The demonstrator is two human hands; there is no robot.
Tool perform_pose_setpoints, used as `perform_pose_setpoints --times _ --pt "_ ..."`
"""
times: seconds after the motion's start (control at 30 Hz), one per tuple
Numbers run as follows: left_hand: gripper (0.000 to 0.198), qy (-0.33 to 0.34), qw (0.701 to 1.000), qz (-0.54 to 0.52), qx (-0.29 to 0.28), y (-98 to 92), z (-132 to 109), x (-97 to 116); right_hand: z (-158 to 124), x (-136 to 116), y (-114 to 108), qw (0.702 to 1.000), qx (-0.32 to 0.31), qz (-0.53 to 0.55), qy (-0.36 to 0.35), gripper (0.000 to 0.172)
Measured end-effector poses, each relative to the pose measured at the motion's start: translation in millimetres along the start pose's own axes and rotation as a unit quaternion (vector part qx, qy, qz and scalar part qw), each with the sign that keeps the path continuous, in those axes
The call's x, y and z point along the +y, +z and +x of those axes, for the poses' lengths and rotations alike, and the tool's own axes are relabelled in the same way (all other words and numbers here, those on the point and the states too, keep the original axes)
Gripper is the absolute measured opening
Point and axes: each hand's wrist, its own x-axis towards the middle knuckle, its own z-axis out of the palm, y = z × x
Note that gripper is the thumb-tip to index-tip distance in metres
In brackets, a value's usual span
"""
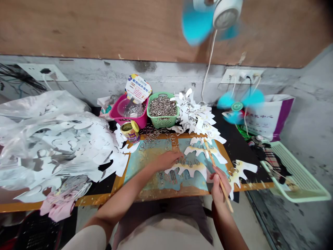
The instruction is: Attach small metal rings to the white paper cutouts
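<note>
My right hand (221, 187) is closed around a slim wooden stick (211, 158), tilted with its far tip over the white cut-out pieces. Beneath it lies a scalloped white cut-out strip (191, 169) with yellowish smears along its upper edge. Several oval metal rings (190, 164) sit in a row on that edge. At the strip's left end my left hand (170, 159) reaches in with fingers bent together; what they pinch, if anything, is too small to tell. Another strip (217, 154) with rings lies just behind, and one (240, 172) lies to the right.
A green basket (162, 121) full of metal rings and a pink basket (142, 121) stand behind loose rings (153, 137). An open can (131, 132) is beside them. White cut-outs heap at left (65, 139) and back (195, 111). A small blue fan (236, 106) spins at right.
</note>
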Motion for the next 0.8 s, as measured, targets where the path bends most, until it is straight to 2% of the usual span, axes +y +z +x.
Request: perform_pose_setpoints --times 0.13,0.3,0.53,0.63,0.73,0.8 --pt "0.038 0.002 0.999 0.034 -0.012 1.8 2.0 1.5 1.4 -1.9 0.5 1.0 0.002 -0.009 -0.003 0.026" --pt "0.047 -0.009 0.998 0.058 0.005 -1.2 3.8 7.1 2.5 -6.2 0.7 1.0 0.004 -0.016 -0.013 0.025" --pt "0.047 -0.013 0.997 0.075 0.018 -1.3 7.2 13.3 0.4 -4.5 -1.0 1.0 -0.006 -0.026 0.003 0.026" --pt "0.038 -0.007 0.997 0.06 0.054 -3.0 5.0 11.2 0.0 -8.7 -1.6 0.999 -0.002 -0.012 0.03 0.027" --pt "0.029 -0.009 0.991 0.026 0.132 -9.0 -7.1 3.6 8.1 -23.2 1.1 0.994 0.039 0.036 0.098 0.03" --pt "0.024 -0.033 0.982 0.01 0.188 -13.6 -22.1 -3.5 22.0 -38.2 7.0 0.983 0.077 0.103 0.132 0.031"
